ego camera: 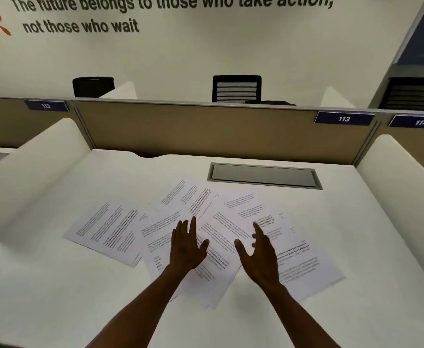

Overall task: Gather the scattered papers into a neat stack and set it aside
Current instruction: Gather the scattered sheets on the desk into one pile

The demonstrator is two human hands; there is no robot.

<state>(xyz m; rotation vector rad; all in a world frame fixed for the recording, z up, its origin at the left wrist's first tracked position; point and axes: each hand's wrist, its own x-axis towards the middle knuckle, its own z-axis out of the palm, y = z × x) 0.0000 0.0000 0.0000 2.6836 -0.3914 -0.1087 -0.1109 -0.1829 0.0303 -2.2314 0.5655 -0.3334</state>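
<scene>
papers (pixel 120 229) fanned, overlapping mid-tabletop (pixel 356 222) | left hand (pixel 185 247) flat, fingers spread; right hand (pixel 258 257) open, edge-on; neither gripping | risk: inward sweep buckles sheets, far-left page missed

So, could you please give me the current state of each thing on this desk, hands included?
papers: scattered flat, overlapping, not yet stacked.
left hand: open, fingers spread, over the papers, holding nothing.
right hand: open, palm turned inward, over the papers, holding nothing.
cable hatch: lid closed, flush in the desk.
desk: bare apart from the papers.
</scene>
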